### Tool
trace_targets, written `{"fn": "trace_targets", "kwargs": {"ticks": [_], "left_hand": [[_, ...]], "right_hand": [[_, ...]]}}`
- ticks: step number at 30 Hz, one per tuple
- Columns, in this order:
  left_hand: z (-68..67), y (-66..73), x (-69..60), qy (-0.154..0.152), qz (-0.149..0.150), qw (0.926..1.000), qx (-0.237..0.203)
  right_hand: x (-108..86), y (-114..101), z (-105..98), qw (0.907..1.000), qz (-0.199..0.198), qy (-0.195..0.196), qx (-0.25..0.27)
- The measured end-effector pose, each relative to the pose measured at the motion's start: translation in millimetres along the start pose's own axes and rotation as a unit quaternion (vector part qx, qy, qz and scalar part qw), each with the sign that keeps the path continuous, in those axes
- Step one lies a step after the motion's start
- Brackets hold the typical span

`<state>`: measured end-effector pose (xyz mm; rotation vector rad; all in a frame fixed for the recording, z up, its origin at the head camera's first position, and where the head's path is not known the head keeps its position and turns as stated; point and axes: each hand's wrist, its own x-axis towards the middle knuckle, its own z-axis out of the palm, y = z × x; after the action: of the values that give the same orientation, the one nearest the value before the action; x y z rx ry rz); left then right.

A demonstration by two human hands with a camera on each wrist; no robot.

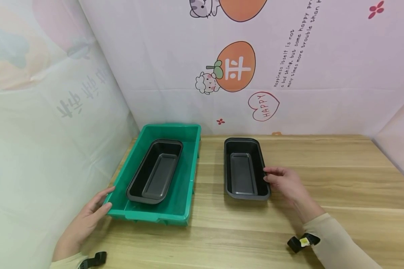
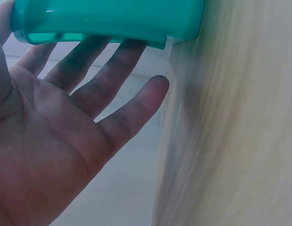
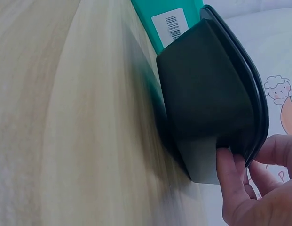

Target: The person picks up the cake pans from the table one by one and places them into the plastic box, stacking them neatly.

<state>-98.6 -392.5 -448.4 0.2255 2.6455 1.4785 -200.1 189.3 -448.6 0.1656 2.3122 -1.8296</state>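
My right hand (image 1: 287, 186) pinches the right side rim of a dark grey loaf pan (image 1: 243, 172) near its front corner. In the right wrist view the fingers (image 3: 230, 176) go to both sides of the pan's edge. Whether that pan's base touches the table cannot be told. A second dark loaf pan (image 1: 159, 175) lies at a slant inside a green tray (image 1: 173, 216). My left hand (image 1: 87, 220) touches the tray's front left corner. Its fingers look straight and spread in the left wrist view, several tips hidden behind the rim.
The wooden table (image 1: 323, 157) carries the tray at the left and the held pan right of it. A printed white cloth (image 1: 168, 71) hangs along the back, with more cloth at both sides. Each wrist wears a black strap (image 1: 304, 243).
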Motion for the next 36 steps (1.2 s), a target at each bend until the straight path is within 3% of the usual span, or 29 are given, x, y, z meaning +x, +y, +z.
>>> {"fn": "trace_targets", "kwargs": {"ticks": [14,36], "left_hand": [[-0.4,0.6,-0.4,0.0,-0.01,0.9998,-0.016],[0.1,2.2,-0.4,0.001,-0.001,1.0,0.002]], "right_hand": [[-5.4,-10.3,-0.1,0.9998,-0.005,0.006,0.017],[-15.1,-30.6,4.2,0.998,-0.023,0.017,0.056]]}}
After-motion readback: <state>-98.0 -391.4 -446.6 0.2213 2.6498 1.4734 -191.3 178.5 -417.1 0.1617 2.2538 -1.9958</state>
